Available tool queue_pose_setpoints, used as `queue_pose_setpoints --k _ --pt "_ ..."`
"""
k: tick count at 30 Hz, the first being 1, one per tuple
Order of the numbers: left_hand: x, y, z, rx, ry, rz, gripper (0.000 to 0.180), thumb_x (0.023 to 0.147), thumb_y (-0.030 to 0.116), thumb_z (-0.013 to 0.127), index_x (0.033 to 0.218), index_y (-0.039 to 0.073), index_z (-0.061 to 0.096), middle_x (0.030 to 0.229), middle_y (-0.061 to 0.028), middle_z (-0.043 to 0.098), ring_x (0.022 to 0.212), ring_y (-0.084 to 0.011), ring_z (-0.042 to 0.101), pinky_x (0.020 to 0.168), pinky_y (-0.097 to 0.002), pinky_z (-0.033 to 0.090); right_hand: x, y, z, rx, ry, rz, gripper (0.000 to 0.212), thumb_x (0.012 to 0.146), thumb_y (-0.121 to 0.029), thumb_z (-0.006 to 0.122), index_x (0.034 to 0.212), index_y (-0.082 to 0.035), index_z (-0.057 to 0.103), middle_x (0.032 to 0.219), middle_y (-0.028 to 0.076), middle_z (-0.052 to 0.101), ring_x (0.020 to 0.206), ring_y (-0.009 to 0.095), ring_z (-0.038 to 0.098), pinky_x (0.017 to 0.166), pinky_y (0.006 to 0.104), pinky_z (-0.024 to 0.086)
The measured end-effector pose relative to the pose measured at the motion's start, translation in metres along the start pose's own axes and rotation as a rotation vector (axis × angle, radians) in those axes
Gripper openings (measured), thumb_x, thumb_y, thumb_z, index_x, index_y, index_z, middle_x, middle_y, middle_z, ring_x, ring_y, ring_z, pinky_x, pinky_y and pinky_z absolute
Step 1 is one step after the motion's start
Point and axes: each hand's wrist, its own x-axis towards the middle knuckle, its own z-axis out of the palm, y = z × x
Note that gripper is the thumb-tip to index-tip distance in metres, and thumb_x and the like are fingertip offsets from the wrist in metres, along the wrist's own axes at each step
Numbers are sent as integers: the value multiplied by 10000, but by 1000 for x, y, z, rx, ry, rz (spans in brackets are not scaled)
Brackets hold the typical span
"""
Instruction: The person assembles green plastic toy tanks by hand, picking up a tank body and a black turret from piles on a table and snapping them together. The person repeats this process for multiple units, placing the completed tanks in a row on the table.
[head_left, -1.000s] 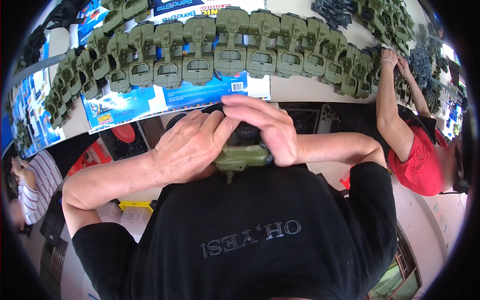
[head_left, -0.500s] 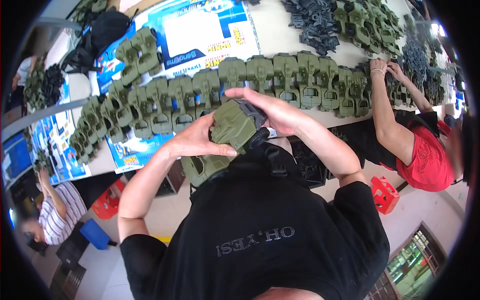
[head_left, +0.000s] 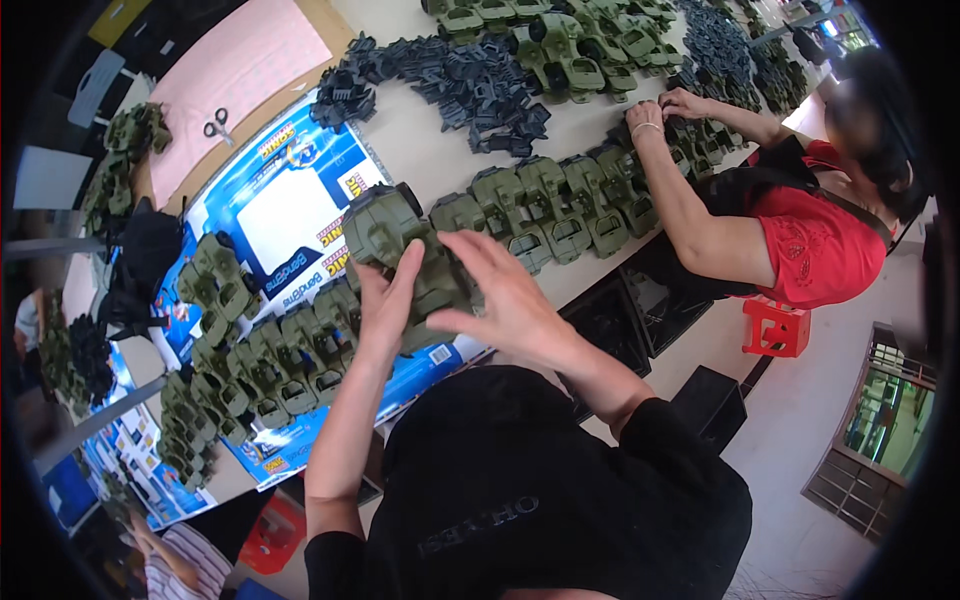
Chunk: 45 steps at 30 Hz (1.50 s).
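An olive-green toy vehicle body (head_left: 384, 222) with dark parts on its upper end stands tilted in front of me, at the row on the table. My left hand (head_left: 384, 300) is closed on its near left side, thumb up along it and the fingers partly hidden. At its right side, my right hand (head_left: 505, 295) has its fingers stretched and apart, with the fingertips close to the green body. Whether they touch it cannot be made out. More olive vehicle bodies (head_left: 545, 205) stand in a curved row on both sides of it.
Dark grey plastic parts (head_left: 460, 85) lie heaped behind the row. Blue printed sheets (head_left: 265, 200) cover part of the table, with scissors (head_left: 217, 126) on pink cloth beyond. A co-worker in red (head_left: 815, 240) handles parts at the right. Red stools (head_left: 776, 328) stand on the floor.
Both hands have carried the toy vehicle body away from my chest to the row. My right hand has opened its grasp. The view has turned, so the table lies at a different slant.
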Motion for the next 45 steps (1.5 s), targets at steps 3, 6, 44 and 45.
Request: queue_pose_setpoints --k 3,6,44,45 --pt "18 -6 49 -117 2 46 834 839 212 679 1383 56 66 1239 -136 453 1136 -198 453 964 -320 370 -1 15 13 -280 2 111 958 619 -308 796 1361 6 279 1316 237 363 1228 389 354 986 450 330" --pt "38 -8 80 -174 -62 108 900 857 208 655 1411 55 -37 1276 -159 423 1178 -217 426 986 -337 354 15 36 6 -413 171 146 949 586 -261 802 1362 -58 295 1297 229 364 1187 392 370 933 472 342" --pt "-74 9 -130 546 462 -224 311 883 187 612 1150 32 578 1028 -45 636 914 -98 580 805 -252 473 466 375 -181 -710 262 372 1029 645 -647 650 1379 -8 316 1368 218 397 1257 368 389 1020 453 317" --pt "-72 11 -146 538 458 -179 306 881 186 615 1144 33 584 1027 -42 636 916 -95 578 807 -251 472 469 386 -186 -684 291 368 1027 629 -672 646 1391 -71 310 1374 207 394 1260 377 383 1006 527 291"
